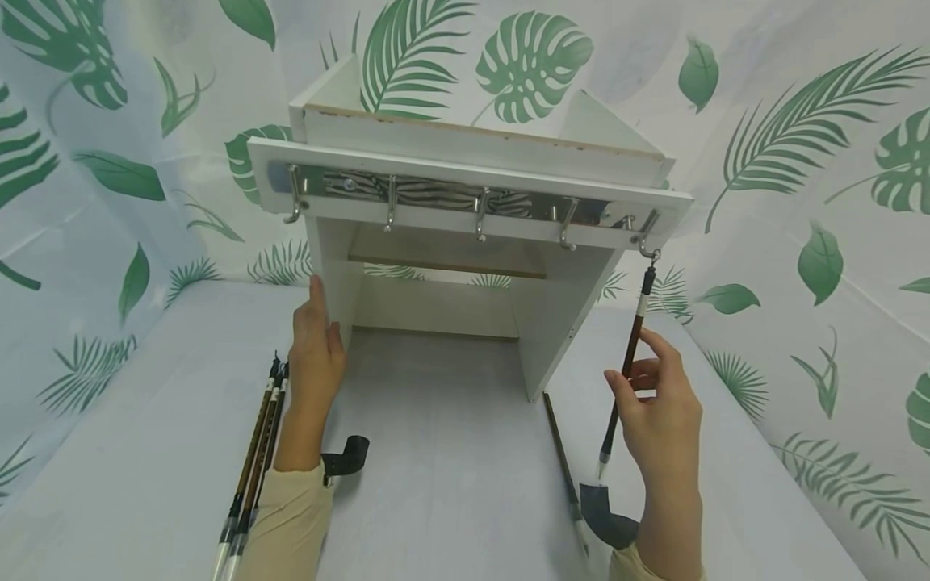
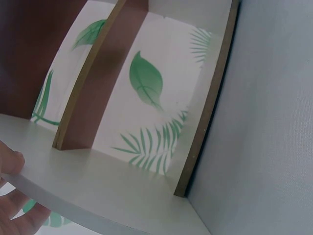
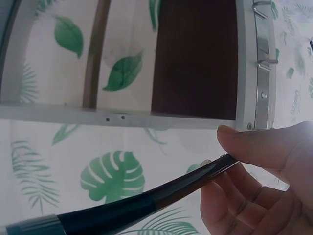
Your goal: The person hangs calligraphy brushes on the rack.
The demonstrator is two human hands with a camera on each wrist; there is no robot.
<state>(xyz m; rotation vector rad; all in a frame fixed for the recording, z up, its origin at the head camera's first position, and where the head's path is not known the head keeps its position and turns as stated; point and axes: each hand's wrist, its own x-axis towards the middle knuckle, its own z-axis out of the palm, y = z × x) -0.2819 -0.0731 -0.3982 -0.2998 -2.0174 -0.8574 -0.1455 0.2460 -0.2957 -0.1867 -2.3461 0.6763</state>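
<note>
A white rack (image 1: pixel 479 135) stands ahead with a row of metal hooks (image 1: pixel 481 214) along its front rail. My left hand (image 1: pixel 316 355) holds the edge of its left side panel (image 2: pixel 98 196), thumb on the inner face and fingers outside. Between thumb and fingers, my right hand (image 1: pixel 661 403) pinches the dark brown handle of a calligraphy brush (image 1: pixel 634 343). This brush is upright, slightly tilted, its top loop at the rightmost hook (image 1: pixel 649 234) and its tip downward. In the right wrist view, the brush handle (image 3: pixel 190 183) crosses in front of the rack's side.
Several more brushes (image 1: pixel 254 468) lie side by side left of my left forearm. Another brush (image 1: pixel 563 460) lies on the pale tabletop (image 1: pixel 436 484) by the rack's right foot. Leaf-patterned sheeting (image 1: pixel 799 161) surrounds the table. Dark wrist-camera mounts (image 1: pixel 349 456) stick out from both wrists.
</note>
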